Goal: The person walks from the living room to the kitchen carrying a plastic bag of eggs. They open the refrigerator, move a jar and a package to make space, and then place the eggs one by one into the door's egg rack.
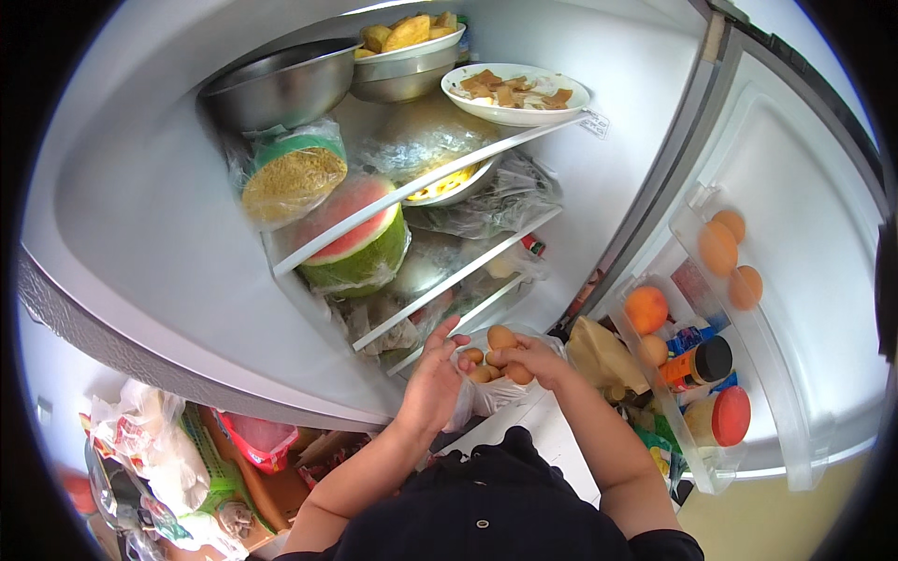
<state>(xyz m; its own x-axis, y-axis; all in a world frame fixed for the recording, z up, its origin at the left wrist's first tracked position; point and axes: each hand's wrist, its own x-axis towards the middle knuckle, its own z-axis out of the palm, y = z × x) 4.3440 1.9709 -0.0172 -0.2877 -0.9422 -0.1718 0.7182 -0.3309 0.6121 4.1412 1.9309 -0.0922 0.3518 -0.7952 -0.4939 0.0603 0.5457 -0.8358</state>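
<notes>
In front of the open fridge, a thin clear plastic bag (488, 402) holds several brown eggs (481, 374). My right hand (535, 359) is closed at the bag's mouth. An egg (501, 337) shows at its fingertips, and another brown egg (518, 374) lies just under the fingers. On the bag's other side is my left hand (432, 376), its fingers stretched apart and no egg visible in it. Whether its thumb side touches the bag's edge, I cannot tell.
The fridge door (795, 271) stands open at right; its upper rack (690, 220) holds brown eggs, the lower one a peach (646, 309) and jars (730, 416). Glass shelves carry a cut watermelon (360, 252), bowls (281, 89) and a plate of food (514, 107). Bags (164, 449) lie at lower left.
</notes>
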